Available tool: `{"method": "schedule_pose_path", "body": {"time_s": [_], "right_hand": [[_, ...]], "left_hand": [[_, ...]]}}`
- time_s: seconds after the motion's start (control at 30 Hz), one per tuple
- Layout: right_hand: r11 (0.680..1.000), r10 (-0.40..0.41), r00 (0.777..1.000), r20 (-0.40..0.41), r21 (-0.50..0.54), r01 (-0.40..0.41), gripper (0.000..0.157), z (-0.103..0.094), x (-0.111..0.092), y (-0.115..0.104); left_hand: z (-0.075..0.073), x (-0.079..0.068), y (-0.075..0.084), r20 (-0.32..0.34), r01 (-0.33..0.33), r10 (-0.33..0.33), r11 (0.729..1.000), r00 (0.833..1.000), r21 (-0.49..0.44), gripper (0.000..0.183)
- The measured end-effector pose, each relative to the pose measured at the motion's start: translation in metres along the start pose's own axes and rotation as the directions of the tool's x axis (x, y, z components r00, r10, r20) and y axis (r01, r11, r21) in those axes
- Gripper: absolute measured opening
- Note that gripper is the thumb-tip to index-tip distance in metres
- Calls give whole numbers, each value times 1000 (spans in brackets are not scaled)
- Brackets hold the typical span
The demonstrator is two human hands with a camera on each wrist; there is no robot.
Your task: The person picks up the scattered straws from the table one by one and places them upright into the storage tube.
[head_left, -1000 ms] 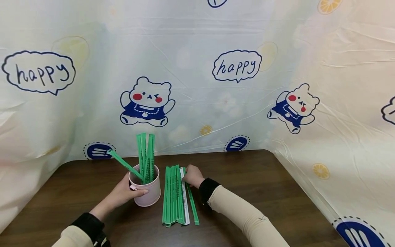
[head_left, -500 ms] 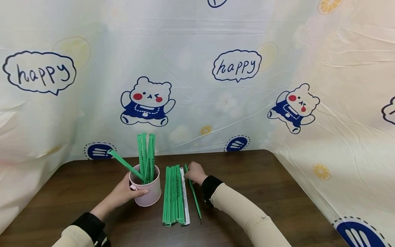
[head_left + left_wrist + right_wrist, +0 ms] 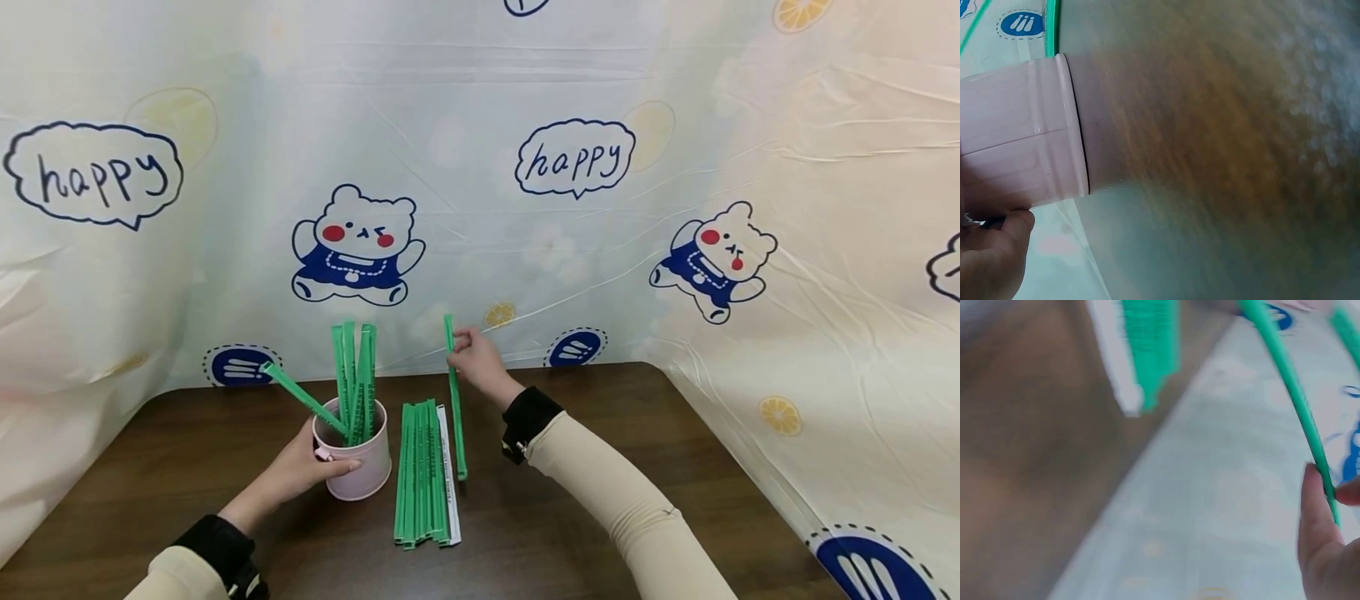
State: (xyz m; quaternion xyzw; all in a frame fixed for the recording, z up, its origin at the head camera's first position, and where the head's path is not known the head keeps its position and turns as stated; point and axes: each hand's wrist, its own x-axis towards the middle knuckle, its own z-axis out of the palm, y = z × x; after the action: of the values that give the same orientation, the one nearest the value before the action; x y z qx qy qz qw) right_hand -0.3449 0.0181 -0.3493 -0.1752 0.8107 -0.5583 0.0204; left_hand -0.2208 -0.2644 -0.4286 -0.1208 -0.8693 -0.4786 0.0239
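My left hand (image 3: 300,463) grips a pale pink pail (image 3: 365,477) by its near left side, thumb across the front. The pail (image 3: 1016,131) stands upright, and several thin green wrapped sticks (image 3: 365,375) with dark print rise from it, one leaning far left. Between thumb and finger, my right hand (image 3: 480,365) pinches one long green wrapped stick (image 3: 455,417) near its upper end. In the right wrist view that stick (image 3: 1297,400) slants down to the fingertips. Beside the pail lies a row of similar green sticks (image 3: 418,483), with a white one (image 3: 451,479) along its right edge.
A dark brown wooden table (image 3: 570,483) carries everything. Right behind its far edge hangs a pale curtain (image 3: 465,233) printed with bears and "happy" bubbles, and it wraps round the sides.
My right hand has drawn one green stick away from the right end of the row and raised it up and toward the far edge. My left hand and the pail stay in place.
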Motion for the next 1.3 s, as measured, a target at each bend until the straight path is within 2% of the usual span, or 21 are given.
{"method": "schedule_pose_path", "body": {"time_s": [0.17, 0.33, 0.43, 0.53, 0.63, 0.73, 0.9, 1.0, 1.13, 1.3], "right_hand": [[985, -110, 993, -49, 130, 116, 46, -1, 3, -47], [955, -185, 980, -73, 221, 196, 44, 10, -1, -90], [931, -241, 967, -82, 263, 254, 43, 23, -4, -107], [907, -291, 952, -93, 290, 306, 42, 36, -8, -114], [899, -314, 945, -89, 291, 327, 41, 49, -12, -112], [914, -320, 945, -66, 242, 327, 39, 61, -16, -100], [942, -320, 947, -22, 105, 320, 38, 80, -23, -68], [953, -296, 955, 6, 61, 295, 37, 89, -27, -49], [966, -258, 966, 31, 40, 257, 38, 95, -31, -34], [974, -225, 973, 41, -12, 226, 40, 96, -31, -29]], "left_hand": [[-3, 1, 0, 7, -11, 11, 1000, 1000, -11, 101], [-4, 0, -1, 5, -5, 5, 1000, 1000, -10, 101], [-4, 0, -1, -4, -12, 12, 1000, 1000, -10, 101], [-4, 0, -1, -14, -30, 30, 1000, 999, -9, 99], [-3, 1, -1, -18, -34, 34, 999, 999, -8, 98], [-3, 1, -1, -17, -26, 26, 1000, 1000, -10, 98], [-2, 1, -1, -15, -35, 34, 999, 999, -16, 97], [-1, 1, -2, -12, -48, 48, 999, 999, -12, 96], [0, 1, -3, -10, -44, 44, 999, 999, -1, 96], [-1, 1, -3, -5, -35, 35, 999, 999, -7, 97]]}}
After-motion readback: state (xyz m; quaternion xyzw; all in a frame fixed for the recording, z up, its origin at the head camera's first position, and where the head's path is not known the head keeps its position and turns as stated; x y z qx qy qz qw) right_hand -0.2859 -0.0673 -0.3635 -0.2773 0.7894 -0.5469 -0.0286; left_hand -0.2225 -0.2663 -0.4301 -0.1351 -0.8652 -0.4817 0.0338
